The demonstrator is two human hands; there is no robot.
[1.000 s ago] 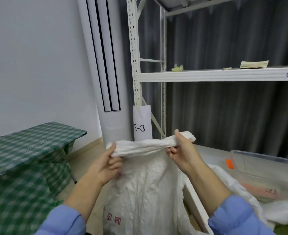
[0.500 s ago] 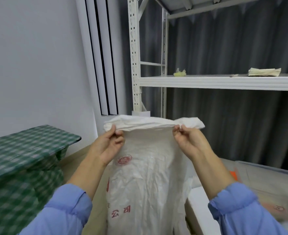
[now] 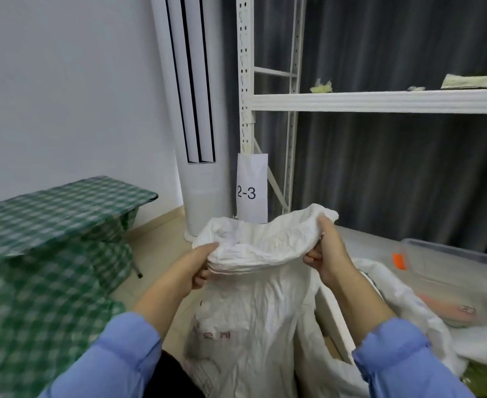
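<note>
Flooring of pale tan [image 3: 156,239] runs under and beyond the left hand [image 3: 196,265], up to a plain white wall [image 3: 64,81]; a dark grey pleated curtain [image 3: 394,173] closes the room beyond the right hand [image 3: 327,254]. Both hands hold the white woven plastic sack [image 3: 253,305], which hangs upright between them with its mouth rolled down into a thick cuff; the left hand grips the cuff's left end, thumb on top and fingers curled beneath; the right hand grips the right end, fingers curled round the rolled edge; red print lower on the sack is blurred, possibly characters. Left of the left hand stands a table under a green-and-white checked cloth [image 3: 55,208]; beyond the hands rise a tall white column air conditioner [image 3: 199,182] and a white metal shelving rack [image 3: 380,101], whose post carries a white paper label reading 2-3 [image 3: 251,191], just behind the sack's cuff. Right of the right hand lies a clear plastic box [image 3: 452,268] with an orange latch [image 3: 398,260]; more white sacking [image 3: 409,305] lies crumpled between the right forearm and that box; above, on the shelf, rest a folded paper [image 3: 470,81] and a yellowish scrap [image 3: 321,87].
</note>
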